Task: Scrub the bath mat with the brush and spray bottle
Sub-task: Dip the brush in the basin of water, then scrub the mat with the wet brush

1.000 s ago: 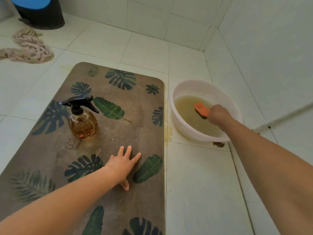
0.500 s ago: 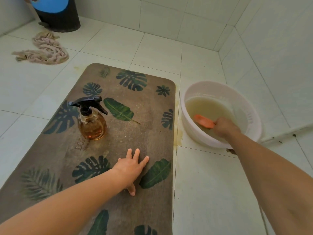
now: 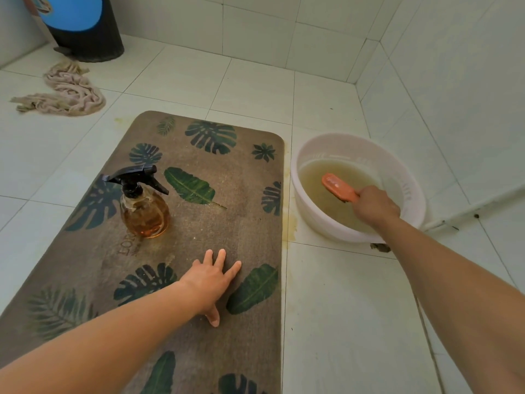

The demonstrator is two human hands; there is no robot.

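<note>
Open mat in the middle, crowded on the right.
The brown leaf-printed bath mat [image 3: 216, 228] lies bare from the upright amber spray bottle [image 3: 143, 209] on its left half across to its right edge, except where my left hand [image 3: 211, 280] lies flat. Just beside that edge, the pale pink plastic basin [image 3: 312, 220] holds my right hand [image 3: 375, 207] gripping the orange brush [image 3: 338, 187], with the white tiled wall [image 3: 454, 109] near behind.

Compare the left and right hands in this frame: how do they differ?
The left hand lies flat, fingers spread, on the bath mat; the right hand grips the orange brush by its handle. The left holds nothing; the right reaches into the pale basin of cloudy water. Both arms are stretched forward.
</note>
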